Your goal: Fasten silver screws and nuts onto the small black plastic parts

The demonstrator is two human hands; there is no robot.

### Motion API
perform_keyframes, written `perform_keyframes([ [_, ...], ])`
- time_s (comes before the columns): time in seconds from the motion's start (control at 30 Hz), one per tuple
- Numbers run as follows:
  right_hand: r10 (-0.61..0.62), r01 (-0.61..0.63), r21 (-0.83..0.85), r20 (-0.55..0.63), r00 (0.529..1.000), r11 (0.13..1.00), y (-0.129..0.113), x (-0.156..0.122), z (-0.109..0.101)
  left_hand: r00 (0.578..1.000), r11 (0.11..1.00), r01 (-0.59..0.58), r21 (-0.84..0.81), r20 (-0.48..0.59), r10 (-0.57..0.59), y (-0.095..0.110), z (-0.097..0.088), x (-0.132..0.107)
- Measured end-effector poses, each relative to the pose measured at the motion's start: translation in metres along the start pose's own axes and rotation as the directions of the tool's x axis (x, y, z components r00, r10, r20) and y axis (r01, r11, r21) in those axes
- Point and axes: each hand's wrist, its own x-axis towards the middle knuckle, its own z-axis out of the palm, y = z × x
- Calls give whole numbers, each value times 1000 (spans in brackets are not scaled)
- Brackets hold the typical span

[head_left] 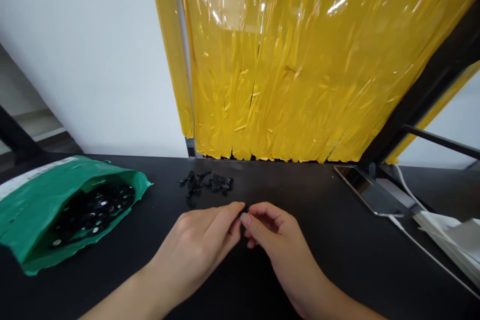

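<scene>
My left hand (198, 245) and my right hand (273, 235) meet at the middle of the black table (318, 260), fingertips pinched together. Between the fingertips sits something small and dark that I cannot make out. A small heap of black plastic parts (208, 184) lies just beyond my hands. At the left, an open green bag (45, 200) lies on its side, full of black ring-shaped pieces (93, 207).
Yellow plastic strip curtain (300, 60) hangs behind the table's far edge. A phone (365, 191) lies at the right with a white cable (412, 240) running from it. White flat items (450, 240) sit at the far right, and a black frame bar (423, 95) slants up there.
</scene>
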Motion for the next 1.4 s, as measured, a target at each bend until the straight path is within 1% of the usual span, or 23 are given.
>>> perform_keyframes([
  [0.1, 17, -18, 38, 9, 1000, 999, 1, 2, -3, 999, 999, -36, 15, -1, 36, 0, 0, 2],
  [0.17, -9, 9, -19, 17, 1000, 1000, 2, 1, -5, 999, 999, -49, 13, 1, 49, 0, 0, 4],
  [0.2, -50, 51, -80, 12, 999, 996, 3, 1, -6, 999, 999, -49, 16, -2, 49, 1, 0, 4],
  [0.27, -193, 188, -240, 2, 981, 952, 4, -2, -7, 999, 999, -34, 22, -16, 34, 4, 1, 4],
  [0.33, -364, 340, -378, 9, 931, 861, 5, -6, -7, 999, 1000, -1, 13, -36, 2, 8, 2, 2],
  [0.37, -430, 399, -418, 22, 903, 816, 5, -7, -6, 999, 1000, 14, 5, -50, -14, 10, 2, 1],
  [0.43, -501, 471, -436, 49, 864, 767, 5, -11, -5, 996, 999, 45, -5, -79, -45, 15, 4, -2],
  [0.47, -510, 484, -422, 58, 858, 767, 5, -12, -4, 994, 998, 61, 1, -95, -60, 16, 5, -3],
  [0.5, -502, 483, -396, 63, 863, 781, 5, -13, -4, 991, 997, 77, 7, -106, -76, 17, 6, -4],
  [0.57, -454, 445, -326, 53, 889, 834, 4, -14, -3, 987, 994, 111, 13, -116, -109, 18, 7, -5],
  [0.67, -374, 364, -242, 3, 927, 899, 4, -12, -2, 984, 991, 134, 24, -120, -130, 15, 7, -5],
  [0.73, -356, 342, -233, -20, 934, 910, 4, -11, -3, 984, 990, 137, 30, -119, -133, 14, 6, -5],
  [0.8, -383, 365, -254, -24, 923, 896, 5, -9, -4, 984, 990, 138, 20, -112, -135, 13, 4, -4],
  [0.87, -448, 424, -307, -11, 894, 852, 4, -8, -5, 985, 990, 139, 12, -102, -137, 14, 4, -4],
  [0.93, -526, 490, -376, 8, 850, 786, 3, -8, -6, 986, 991, 135, 12, -101, -133, 15, 4, -4],
  [1.13, -718, 617, -574, 70, 692, 538, -1, -7, -8, 981, 987, 158, 3, -115, -157, 16, 5, -4],
  [1.27, -789, 672, -622, 136, 600, 403, -2, -4, -10, 973, 981, 191, -19, -130, -191, 17, 5, -2],
  [1.4, -823, 696, -649, 187, 536, 306, -2, -1, -13, 968, 977, 210, -46, -133, -214, 20, 5, -2],
])
